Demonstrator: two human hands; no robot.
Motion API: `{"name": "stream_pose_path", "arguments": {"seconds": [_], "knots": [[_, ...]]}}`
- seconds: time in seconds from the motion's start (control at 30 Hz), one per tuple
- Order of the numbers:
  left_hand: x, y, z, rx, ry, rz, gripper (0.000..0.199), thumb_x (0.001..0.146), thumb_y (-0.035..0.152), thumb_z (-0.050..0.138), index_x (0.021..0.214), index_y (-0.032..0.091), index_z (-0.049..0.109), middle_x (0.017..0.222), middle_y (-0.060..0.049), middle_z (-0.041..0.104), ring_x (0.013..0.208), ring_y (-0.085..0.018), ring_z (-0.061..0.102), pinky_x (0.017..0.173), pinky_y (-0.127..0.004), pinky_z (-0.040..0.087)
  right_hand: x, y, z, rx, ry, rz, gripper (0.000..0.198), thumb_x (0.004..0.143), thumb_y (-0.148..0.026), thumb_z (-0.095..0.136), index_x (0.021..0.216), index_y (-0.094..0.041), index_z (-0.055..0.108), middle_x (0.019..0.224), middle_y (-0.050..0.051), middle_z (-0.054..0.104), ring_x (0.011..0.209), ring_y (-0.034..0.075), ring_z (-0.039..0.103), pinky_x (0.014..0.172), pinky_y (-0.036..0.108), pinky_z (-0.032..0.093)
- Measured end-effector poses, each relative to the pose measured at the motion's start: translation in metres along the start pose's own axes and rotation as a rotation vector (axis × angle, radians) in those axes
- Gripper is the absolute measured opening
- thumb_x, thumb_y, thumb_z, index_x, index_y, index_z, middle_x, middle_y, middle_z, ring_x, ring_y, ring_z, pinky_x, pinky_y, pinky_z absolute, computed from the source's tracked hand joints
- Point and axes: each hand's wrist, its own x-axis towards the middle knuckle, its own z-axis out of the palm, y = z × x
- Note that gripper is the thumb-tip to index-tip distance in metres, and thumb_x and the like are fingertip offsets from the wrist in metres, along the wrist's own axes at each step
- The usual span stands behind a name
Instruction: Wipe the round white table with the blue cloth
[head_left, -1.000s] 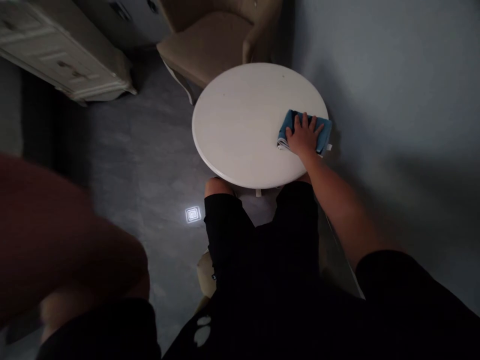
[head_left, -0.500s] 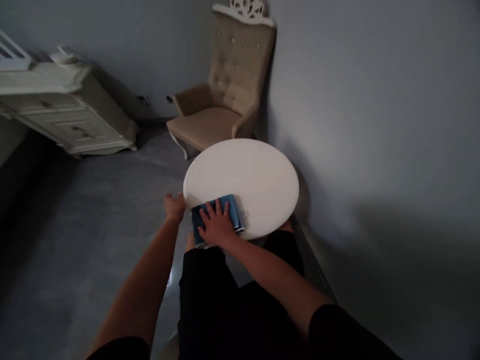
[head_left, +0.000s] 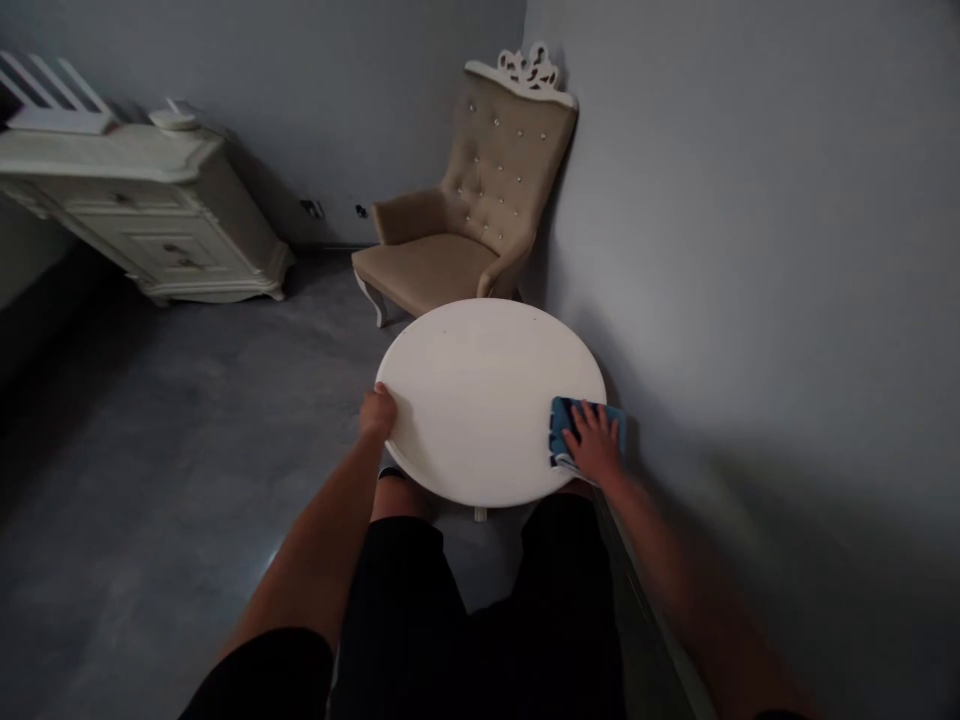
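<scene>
A round white table (head_left: 480, 400) stands before my knees. My left hand (head_left: 378, 412) is closed around its left rim, thumb on top; the fingers under the edge are hidden. At the right side of the tabletop lies a folded blue cloth (head_left: 561, 432) with darker patches, partly sticking out past the rim. My right hand (head_left: 598, 445) presses flat on this cloth, its fingers spread.
A tan tufted armchair (head_left: 435, 265) stands just beyond the table, by the corner. To the far left is a whitish cabinet (head_left: 176, 245) with a white slatted object (head_left: 64, 115) and a small white dish (head_left: 174, 118) on top. A grey wall (head_left: 750, 250) runs close along the right.
My right hand and the blue cloth have moved from the tabletop's near left to its right edge. My left hand, beside the rim before, now grips it. The view has shifted slightly.
</scene>
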Motion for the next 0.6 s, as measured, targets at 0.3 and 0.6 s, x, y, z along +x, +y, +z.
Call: {"name": "stream_pose_path", "arguments": {"seconds": [0.3, 0.6], "knots": [[0.006, -0.001, 0.012, 0.049, -0.001, -0.101, 0.063, 0.119, 0.047, 0.026, 0.135, 0.005, 0.071, 0.137, -0.034, 0.075, 0.134, -0.045, 0.073, 0.113, -0.06, 0.057, 0.154, 0.019, -0.022, -0.022, 0.017, 0.221, 0.077, 0.117, -0.059, 0.032, 0.183, -0.02, 0.035, 0.191, 0.018, 0.023, 0.171, 0.049, 0.029, 0.132, 0.08, 0.03], [0.026, -0.017, 0.024, -0.101, 0.072, -0.164, 0.071, 0.119, 0.049, 0.021, 0.13, 0.006, 0.076, 0.134, -0.032, 0.077, 0.133, -0.043, 0.074, 0.112, -0.053, 0.059, 0.199, -0.253, -0.024, 0.128, 0.009, -0.239, 0.075, 0.117, -0.053, 0.043, 0.18, -0.013, 0.04, 0.19, 0.018, 0.024, 0.172, 0.054, 0.02, 0.134, 0.085, 0.009]]}}
